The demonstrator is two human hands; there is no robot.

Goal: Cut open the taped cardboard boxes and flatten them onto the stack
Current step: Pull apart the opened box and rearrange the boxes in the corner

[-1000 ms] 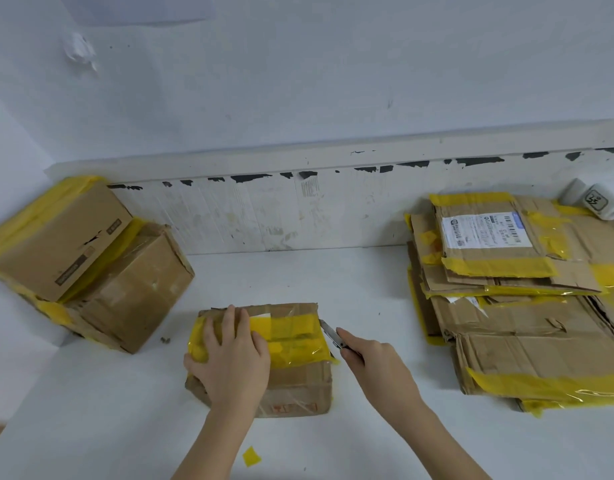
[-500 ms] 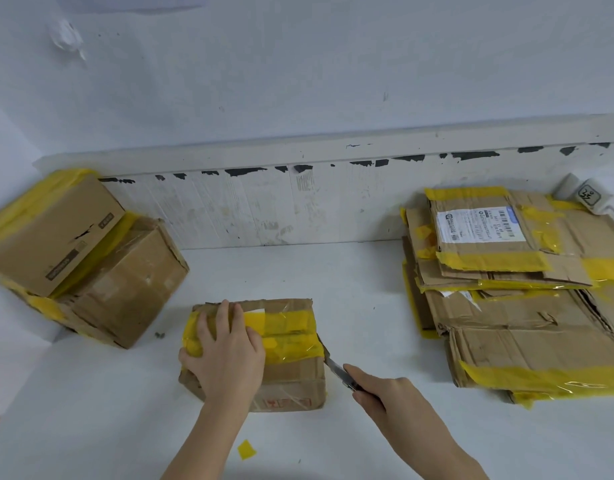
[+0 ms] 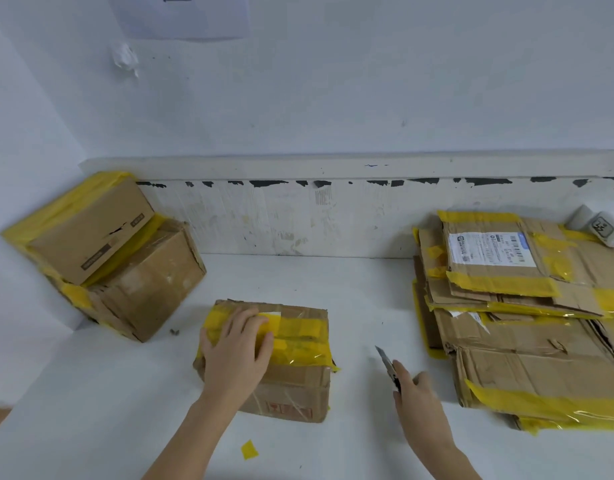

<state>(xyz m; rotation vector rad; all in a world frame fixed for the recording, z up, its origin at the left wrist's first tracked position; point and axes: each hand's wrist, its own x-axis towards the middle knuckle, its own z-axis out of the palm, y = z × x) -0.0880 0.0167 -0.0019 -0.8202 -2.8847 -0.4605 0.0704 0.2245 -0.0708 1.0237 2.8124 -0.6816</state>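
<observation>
Fingers point(image 3: 253, 327) of left hand point(image 3: 236, 355) spread flat, released, pressing on yellow-taped top of small cardboard box point(image 3: 281, 372) at lower centre of frame, on white tabletop point(image 3: 350, 296). Fingers of right hand point(image 3: 419, 400), lower right of centre, clenched round utility knife point(image 3: 387, 363); blade pointing up and left, clear of box, well apart from its right edge. Step judged in hand: slitting tape on this box; yellow tape point(image 3: 298, 341) across top seam appears wrinkled, with a dark line along the seam, though whether fully cut cannot be told. Next move judged to call for either bringing blade back to any uncut tape at box ends, keeping holding hand out of blade's path, or setting knife down and pulling flaps apart. Box closed; contents not visible. Two further taped boxes point(image 3: 118, 258) at middle left of frame, one leaning on the other, both sealed, contents hidden. Stack of flattened cardboard point(image 3: 527, 323) at right of frame, apart from box, awaiting next piece. Scrap of yellow tape point(image 3: 249, 449) lying at lower centre.
</observation>
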